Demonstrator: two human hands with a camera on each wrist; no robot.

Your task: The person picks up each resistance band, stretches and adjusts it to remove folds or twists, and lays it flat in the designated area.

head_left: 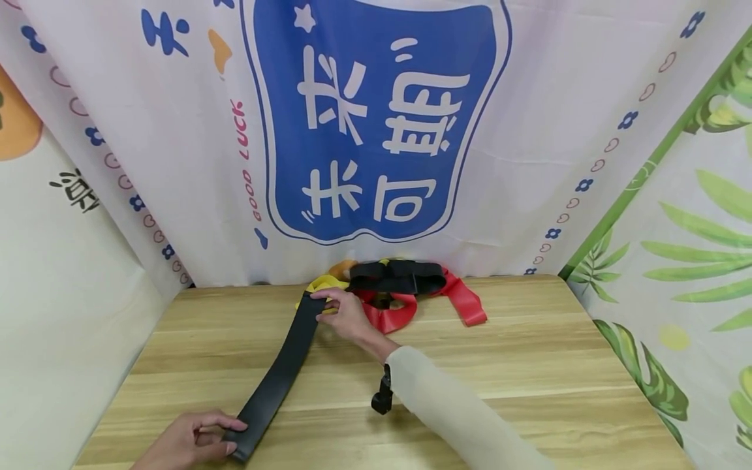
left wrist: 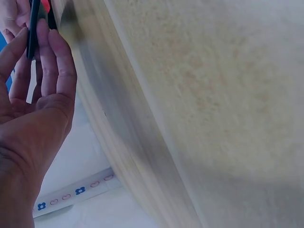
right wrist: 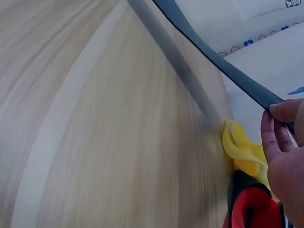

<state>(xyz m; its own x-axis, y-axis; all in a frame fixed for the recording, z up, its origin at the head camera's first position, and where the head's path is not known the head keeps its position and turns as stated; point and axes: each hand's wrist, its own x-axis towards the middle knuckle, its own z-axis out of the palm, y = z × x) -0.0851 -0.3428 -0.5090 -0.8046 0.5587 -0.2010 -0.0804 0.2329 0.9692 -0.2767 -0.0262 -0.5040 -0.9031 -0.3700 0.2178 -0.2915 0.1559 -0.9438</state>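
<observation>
A flat black elastic band (head_left: 279, 375) stretches diagonally over the left part of the table, held between both hands. At its near end, my left hand (head_left: 190, 438) pinches it between thumb and fingers; the left wrist view shows the band (left wrist: 33, 31) edge-on in those fingers. Farther back, my right hand (head_left: 346, 316) pinches the other end, close to a yellow band (head_left: 325, 282). In the right wrist view the band (right wrist: 228, 71) hangs above the tabletop, its shadow beneath it, with thumb and fingers of the right hand (right wrist: 289, 142) gripping its end.
Against the back curtain (head_left: 223, 196) lies a looped black band (head_left: 399, 282), with a red band (head_left: 464, 300) curling around and below it. Printed cloth walls stand at both sides of the wooden table (head_left: 529, 378). A black strap piece (head_left: 383, 395) hangs at the right wrist.
</observation>
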